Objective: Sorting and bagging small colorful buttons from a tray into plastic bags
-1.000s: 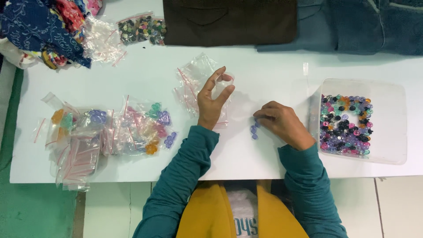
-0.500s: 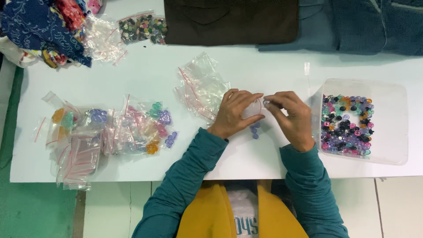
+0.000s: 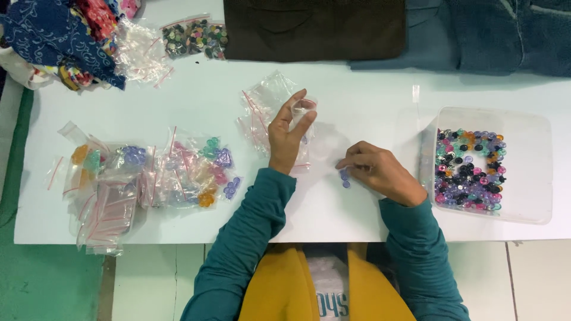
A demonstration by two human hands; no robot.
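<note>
My left hand (image 3: pixel 288 134) is raised over the white table (image 3: pixel 369 107), pinching a small clear plastic bag (image 3: pixel 301 113) between thumb and fingers. Just behind it lies a loose heap of empty clear zip bags (image 3: pixel 262 107). My right hand (image 3: pixel 377 172) rests on the table with its fingertips on a few small purple buttons (image 3: pixel 344 177). Whether it grips one I cannot tell. A clear plastic tub (image 3: pixel 535 160) of mixed coloured buttons (image 3: pixel 468 169) stands to the right of that hand.
Filled little bags of sorted coloured buttons (image 3: pixel 178 169) lie at the left, with more bags (image 3: pixel 98 196) near the table's front edge. A bag of dark buttons (image 3: pixel 195 37), patterned cloth (image 3: pixel 53 30), a brown garment (image 3: pixel 315 27) and denim (image 3: pixel 493 32) line the far side.
My hands were together at the small bag half a second ago. Now the left hand has lifted the bag to the left, and the right hand has dropped to the purple buttons.
</note>
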